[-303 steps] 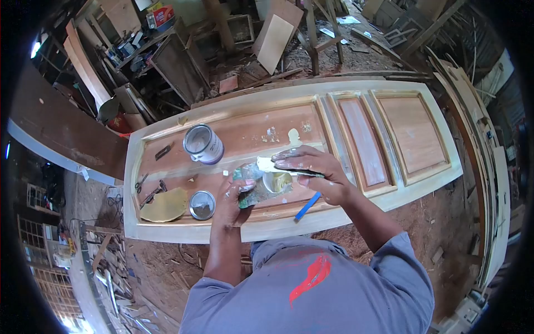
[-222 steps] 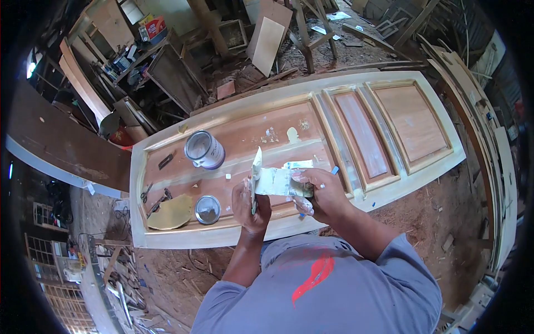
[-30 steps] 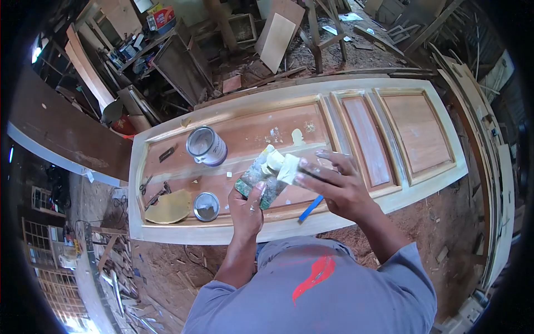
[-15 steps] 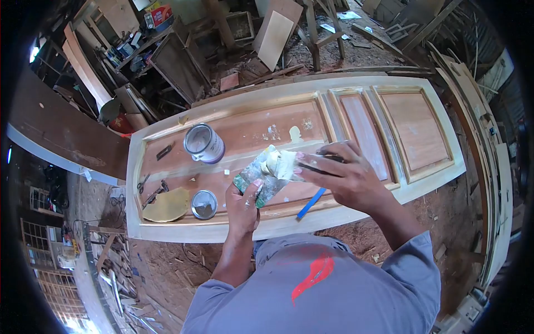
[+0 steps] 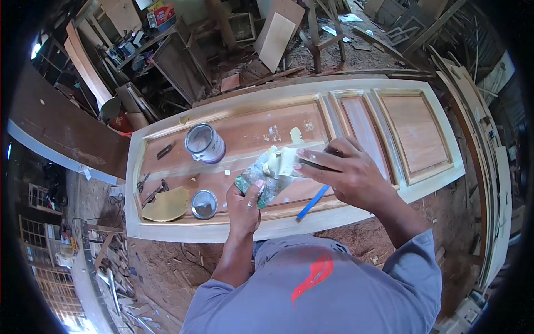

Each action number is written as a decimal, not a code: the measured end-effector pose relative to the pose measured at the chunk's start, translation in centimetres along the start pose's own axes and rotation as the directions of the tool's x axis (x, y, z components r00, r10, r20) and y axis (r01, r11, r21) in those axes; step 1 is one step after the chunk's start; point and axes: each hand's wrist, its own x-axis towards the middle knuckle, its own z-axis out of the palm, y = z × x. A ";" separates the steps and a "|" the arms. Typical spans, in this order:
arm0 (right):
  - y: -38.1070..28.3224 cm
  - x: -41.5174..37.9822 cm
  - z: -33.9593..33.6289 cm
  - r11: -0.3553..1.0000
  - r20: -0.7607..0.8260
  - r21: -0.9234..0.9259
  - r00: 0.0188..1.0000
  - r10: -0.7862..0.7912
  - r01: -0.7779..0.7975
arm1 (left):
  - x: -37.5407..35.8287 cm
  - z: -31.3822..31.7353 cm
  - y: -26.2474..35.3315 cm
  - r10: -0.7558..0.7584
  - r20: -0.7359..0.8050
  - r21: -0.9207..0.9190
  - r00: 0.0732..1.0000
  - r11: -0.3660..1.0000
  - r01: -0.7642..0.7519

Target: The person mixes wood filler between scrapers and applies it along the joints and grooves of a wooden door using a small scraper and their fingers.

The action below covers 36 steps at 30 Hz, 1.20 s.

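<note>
My left hand (image 5: 246, 206) grips a stained, greenish board (image 5: 261, 186) by its lower left edge, thumb on top. Cream-coloured paste (image 5: 271, 162) lies on the board's upper part. Against that paste my right hand (image 5: 347, 170) presses a flat spreader (image 5: 286, 162) coated in the same cream paste, pinched between thumb and fingers. Both hands are above a panelled wooden door (image 5: 222, 229) lying flat. An open can (image 5: 204, 143) stands on the door to the left of the board. Right of my left hand, a blue strip (image 5: 312, 202) lies at the door's near edge.
On the door's left part lie a round lid (image 5: 204, 204), a yellowish sheet (image 5: 166, 205), scissors (image 5: 143, 182) and a small dark block (image 5: 164, 151). A brown panel (image 5: 67, 128) stands at the left. Long boards (image 5: 483, 145) lean along the right.
My right hand has turned slightly, and the spreader has shifted and tilted over the paste. The board in my left hand has barely moved.
</note>
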 end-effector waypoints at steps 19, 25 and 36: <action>-0.6 1.9 -0.4 0.998 -0.008 -0.031 0.998 -0.056 0.055 | -0.9 0.1 0.9 0.058 0.049 0.214 0.997 0.974 -0.067; -0.7 1.4 0.0 0.999 0.123 -0.001 0.992 0.037 -0.037 | -1.9 0.8 2.7 0.192 0.044 0.460 0.980 0.867 -0.190; -3.6 -0.5 6.4 -0.124 0.342 0.930 0.692 0.636 -0.345 | -0.6 0.2 -0.4 0.725 0.476 0.663 0.497 0.075 -0.745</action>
